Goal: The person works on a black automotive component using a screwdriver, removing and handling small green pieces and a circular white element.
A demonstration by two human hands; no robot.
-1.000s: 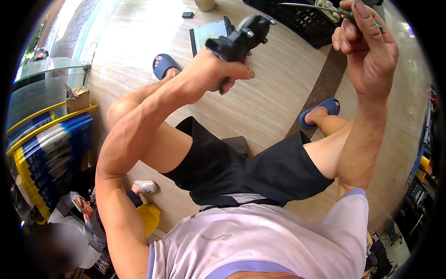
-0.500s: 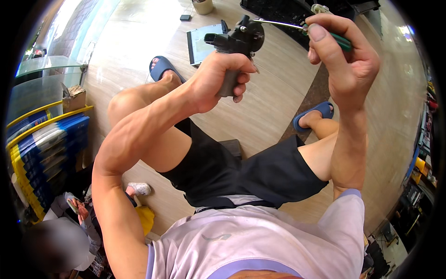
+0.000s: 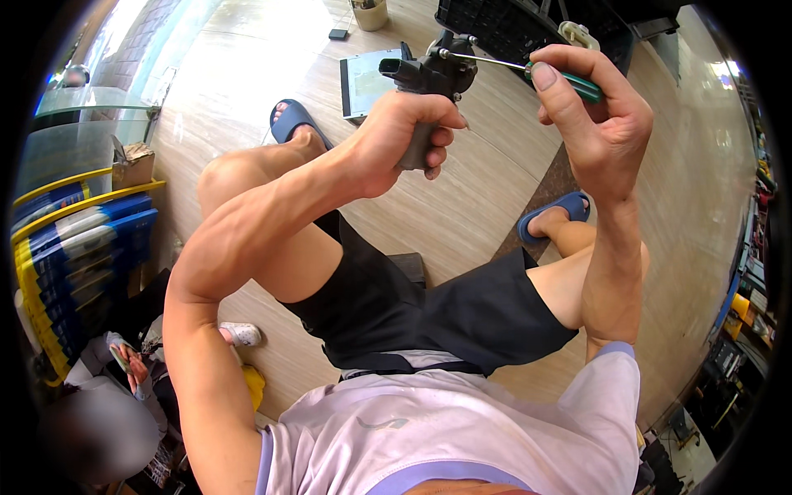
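My left hand (image 3: 404, 136) is closed round the grey grip of a black pistol-shaped device (image 3: 433, 76), held up in front of me. Its upper part is a dark housing with a stub pointing left and small shiny screws around it; I cannot tell its exact kind. In my right hand (image 3: 590, 115) is a screwdriver (image 3: 582, 86) with a green handle, pinched between thumb and fingers. The thin metal shaft points left, and its tip appears to meet a shiny screw on the housing.
Beyond the device lies a flat silver and black box (image 3: 367, 87) on the tiled floor (image 3: 470, 190). A pot (image 3: 370, 15) and black crates (image 3: 511, 33) stand farther off. At left are a rack of blue packages (image 3: 91, 239) and a seated person (image 3: 124, 371); shelves line the right.
The device has shifted slightly right in my left hand. My right hand has moved left and down, bringing the screwdriver's tip from the housing's top edge onto a screw.
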